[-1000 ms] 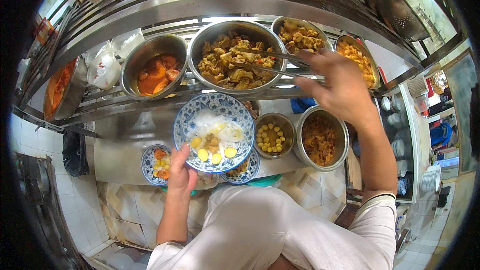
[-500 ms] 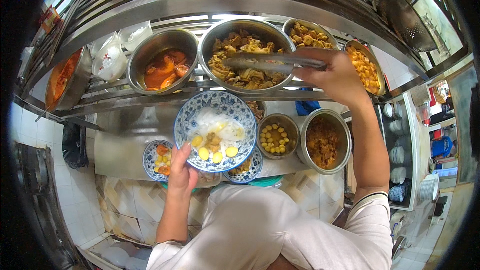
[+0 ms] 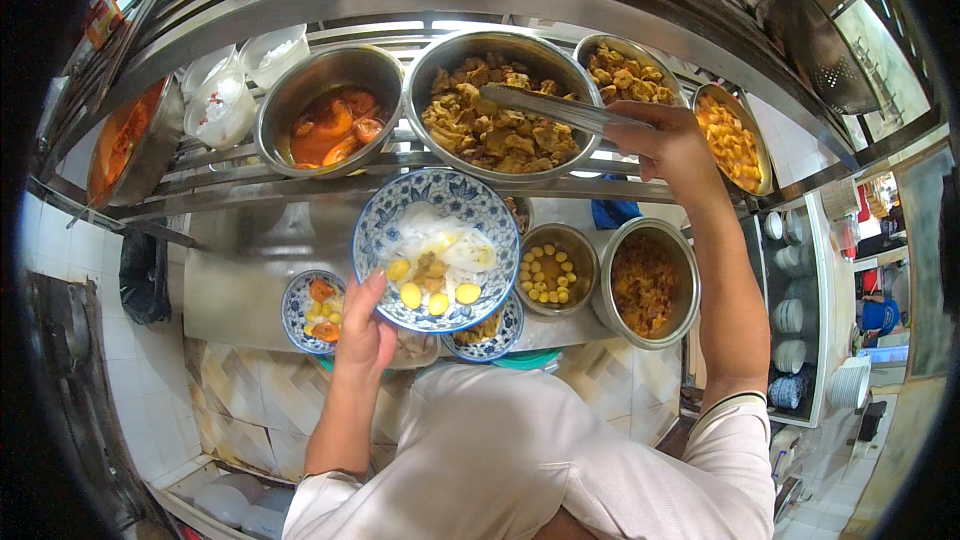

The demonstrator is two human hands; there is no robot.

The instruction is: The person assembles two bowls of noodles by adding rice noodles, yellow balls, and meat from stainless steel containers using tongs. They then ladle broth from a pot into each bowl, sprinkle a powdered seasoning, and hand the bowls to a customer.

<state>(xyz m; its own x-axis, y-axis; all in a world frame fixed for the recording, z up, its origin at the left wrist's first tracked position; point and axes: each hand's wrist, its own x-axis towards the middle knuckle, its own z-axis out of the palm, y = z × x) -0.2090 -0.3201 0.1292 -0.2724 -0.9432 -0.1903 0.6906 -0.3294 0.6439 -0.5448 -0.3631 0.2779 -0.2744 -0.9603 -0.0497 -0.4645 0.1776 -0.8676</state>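
Right hand (image 3: 668, 143) outstretched with tongs (image 3: 555, 108)

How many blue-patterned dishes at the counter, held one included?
3: held dish in the left hand, second dish on the counter to its left, third dish partly hidden behind the first. Others may be hidden.

on the rack (image 3: 290, 192), the meat bowl (image 3: 540, 48) is sitting between the sauce bowl (image 3: 310, 75) on its left and a second bowl (image 3: 640, 53) on its right. the tongs (image 3: 560, 110) are reaching from the right hand (image 3: 667, 145) over the meat bowl. in front, the noodle plate (image 3: 380, 210) is resting in the left hand (image 3: 362, 335) over the counter (image 3: 240, 285). another plate (image 3: 293, 310) is lying to its left; the ball pot (image 3: 555, 234) and stew pot (image 3: 606, 315) are standing to its right.
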